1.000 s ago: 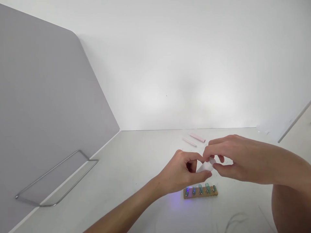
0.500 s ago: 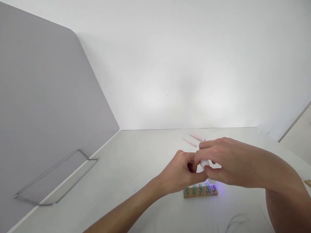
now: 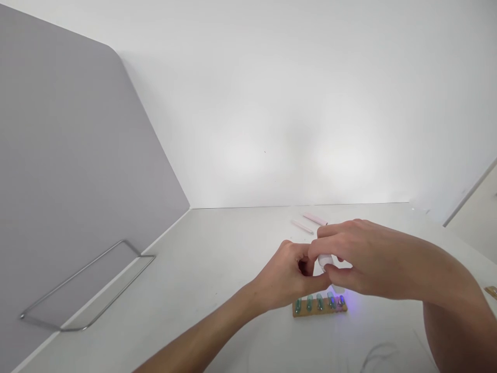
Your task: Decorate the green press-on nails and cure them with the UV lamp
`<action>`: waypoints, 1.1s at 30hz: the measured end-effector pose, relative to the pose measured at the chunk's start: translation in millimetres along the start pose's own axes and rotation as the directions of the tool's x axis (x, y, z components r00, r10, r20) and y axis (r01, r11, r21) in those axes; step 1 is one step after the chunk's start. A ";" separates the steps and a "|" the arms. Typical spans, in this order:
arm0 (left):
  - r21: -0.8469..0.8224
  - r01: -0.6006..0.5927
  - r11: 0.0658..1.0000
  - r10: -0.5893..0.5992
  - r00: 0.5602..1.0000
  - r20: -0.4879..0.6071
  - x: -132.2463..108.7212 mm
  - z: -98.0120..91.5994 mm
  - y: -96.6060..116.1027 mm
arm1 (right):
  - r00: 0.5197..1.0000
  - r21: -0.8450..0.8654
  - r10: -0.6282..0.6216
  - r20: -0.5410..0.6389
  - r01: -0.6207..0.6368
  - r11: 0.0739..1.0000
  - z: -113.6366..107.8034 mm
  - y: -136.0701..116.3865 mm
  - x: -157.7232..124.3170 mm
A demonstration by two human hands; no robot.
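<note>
My left hand (image 3: 289,274) is closed, its thumb and curled fingers meeting at a small white lamp (image 3: 325,260); its fingertips are partly hidden. From the right, my right hand (image 3: 355,256) pinches the same lamp between thumb and fingers. Below them, violet light falls on the right end of a tan strip (image 3: 314,312). Several glossy green-blue false nails (image 3: 320,301) stand in a row along this strip, the rightmost tinted violet. Just under my right thumb shows a pale, translucent block (image 3: 338,290), partly covered.
Behind my hands lie two slim pink sticks, a thicker one (image 3: 315,218) and a thinner one (image 3: 303,227). A bent metal wire frame (image 3: 116,290) stands at the left by the grey panel (image 3: 77,129). Thin, faint strands (image 3: 378,355) lie in front. A brown piece (image 3: 491,291) sits at the right edge.
Both hands keep almost the same pose around the lamp. The whole view has shifted very slightly; the strip and the nails stay in place under the violet light.
</note>
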State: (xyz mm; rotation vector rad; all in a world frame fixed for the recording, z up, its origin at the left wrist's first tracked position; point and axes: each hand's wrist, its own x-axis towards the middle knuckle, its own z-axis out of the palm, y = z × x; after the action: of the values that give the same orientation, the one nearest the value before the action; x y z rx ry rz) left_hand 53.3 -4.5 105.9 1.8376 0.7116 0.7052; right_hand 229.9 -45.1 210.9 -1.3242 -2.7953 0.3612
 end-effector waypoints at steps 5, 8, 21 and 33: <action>0.006 0.000 1.000 0.000 1.000 0.000 -0.9 0.3 -0.9 | 1.000 -0.002 -0.006 -0.009 0.006 1.000 1.2 1.3 -0.7; 0.011 0.006 1.000 -0.006 1.000 0.006 -0.2 1.7 -1.6 | 1.000 -0.009 -0.006 0.009 0.006 1.000 1.8 2.0 1.0; 0.036 -0.002 0.999 0.002 1.000 0.002 -5.9 -4.8 2.5 | 0.998 0.045 0.062 0.031 -0.064 0.997 -1.3 2.0 -3.6; 0.033 -0.017 0.999 0.017 1.000 -0.010 -6.6 -7.0 2.0 | 0.992 0.067 0.119 0.047 -0.122 0.990 -0.8 5.4 -8.5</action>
State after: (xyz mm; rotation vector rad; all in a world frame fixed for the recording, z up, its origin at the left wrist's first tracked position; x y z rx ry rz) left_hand 44.1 -6.0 109.0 1.8730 0.7190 0.7185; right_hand 239.6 -48.1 211.2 -1.4914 -2.7152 0.4928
